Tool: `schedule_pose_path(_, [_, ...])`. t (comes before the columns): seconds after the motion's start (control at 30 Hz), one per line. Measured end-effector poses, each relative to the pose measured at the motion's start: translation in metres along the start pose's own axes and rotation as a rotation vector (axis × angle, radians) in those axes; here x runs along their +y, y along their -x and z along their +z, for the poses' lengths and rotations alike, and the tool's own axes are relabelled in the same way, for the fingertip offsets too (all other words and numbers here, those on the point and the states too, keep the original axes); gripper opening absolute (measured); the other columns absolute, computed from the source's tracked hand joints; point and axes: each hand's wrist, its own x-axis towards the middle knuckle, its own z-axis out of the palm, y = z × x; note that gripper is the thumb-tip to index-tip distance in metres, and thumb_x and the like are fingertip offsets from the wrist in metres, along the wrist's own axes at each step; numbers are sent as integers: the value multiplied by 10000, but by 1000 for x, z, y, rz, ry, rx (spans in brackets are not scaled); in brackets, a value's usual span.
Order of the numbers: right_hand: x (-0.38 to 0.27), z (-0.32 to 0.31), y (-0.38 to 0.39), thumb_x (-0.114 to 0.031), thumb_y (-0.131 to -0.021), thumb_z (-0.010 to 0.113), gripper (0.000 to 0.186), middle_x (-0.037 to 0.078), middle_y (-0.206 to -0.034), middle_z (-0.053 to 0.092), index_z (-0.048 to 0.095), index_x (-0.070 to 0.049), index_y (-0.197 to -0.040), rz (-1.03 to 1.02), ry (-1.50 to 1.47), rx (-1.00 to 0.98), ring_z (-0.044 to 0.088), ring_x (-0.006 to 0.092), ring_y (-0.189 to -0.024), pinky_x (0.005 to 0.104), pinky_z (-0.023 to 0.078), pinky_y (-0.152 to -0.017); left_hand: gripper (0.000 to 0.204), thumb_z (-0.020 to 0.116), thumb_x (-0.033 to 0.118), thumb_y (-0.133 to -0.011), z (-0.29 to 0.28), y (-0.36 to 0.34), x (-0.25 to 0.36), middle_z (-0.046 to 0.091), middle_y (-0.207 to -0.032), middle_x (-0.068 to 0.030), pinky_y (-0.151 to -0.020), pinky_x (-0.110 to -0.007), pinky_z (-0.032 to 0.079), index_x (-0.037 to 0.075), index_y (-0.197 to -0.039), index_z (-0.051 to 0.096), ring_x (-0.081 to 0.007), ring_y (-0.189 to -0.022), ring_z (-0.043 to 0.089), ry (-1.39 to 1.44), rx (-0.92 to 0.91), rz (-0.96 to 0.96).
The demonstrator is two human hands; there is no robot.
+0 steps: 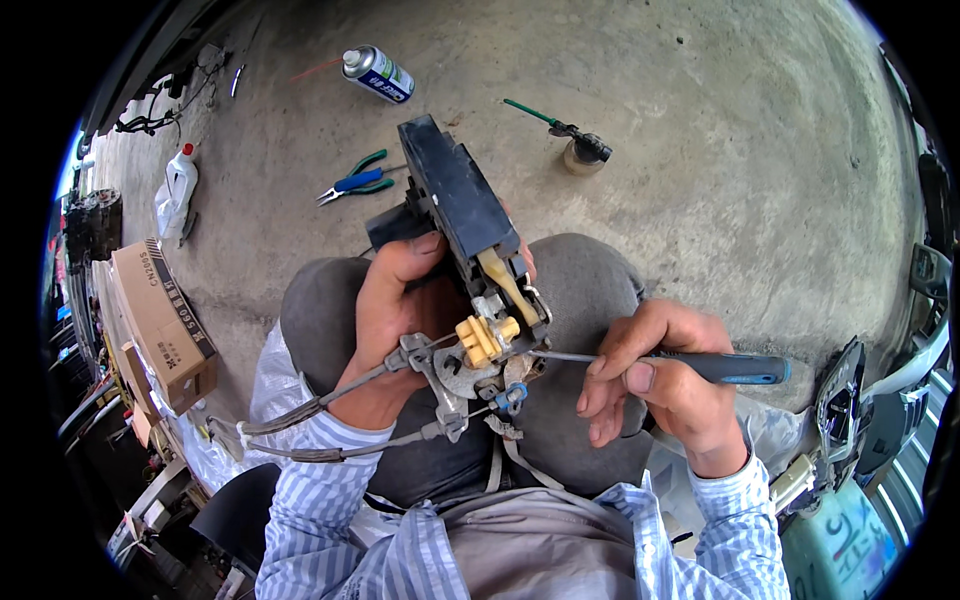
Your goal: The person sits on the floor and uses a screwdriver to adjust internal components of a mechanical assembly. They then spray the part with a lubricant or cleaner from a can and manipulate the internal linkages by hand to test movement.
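Note:
My left hand (390, 310) holds a black plastic latch assembly (450, 190) over my lap, thumb on its left side and fingertips showing past its right. Its lower end carries a metal plate with yellow plastic pieces (485, 340), a small blue clip (512, 398) and two sheathed cables (330, 400) trailing leftward. My right hand (660, 375) is closed round a slim screwdriver (730, 367) with a grey handle, whose shaft reaches left to the mechanism below the yellow pieces; whether the tip touches is unclear.
On the concrete floor (680, 140) lie a spray can (378, 78), pliers and a blue-handled screwdriver (355, 181), and a green-handled tool (530, 111) resting on a small pot (582, 160). A white bottle (177, 195) and cardboard box (155, 320) are left; dark car parts line the right.

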Motion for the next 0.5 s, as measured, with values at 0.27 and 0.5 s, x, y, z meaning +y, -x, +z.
schedule_pose_path(0.27, [9,3,0,-42,-860,552,161,264,-753,650,590,112,-882,-119,77,27,679,280,-562,336,581,-456,515,437,370,-928,2,1,-1,593,-1117,-207,-909,-415,523,0,-1283,478,-283,-1035,619,34,10,-3])
schedule_pose_path(0.5, [10,6,3,12,-873,504,165,162,-833,692,634,91,-935,-173,165,-25,699,181,-675,280,571,-598,518,434,375,-926,-1,2,0,595,-1116,-205,-915,-411,521,-4,-1276,480,-279,-1032,620,32,-13,-10])
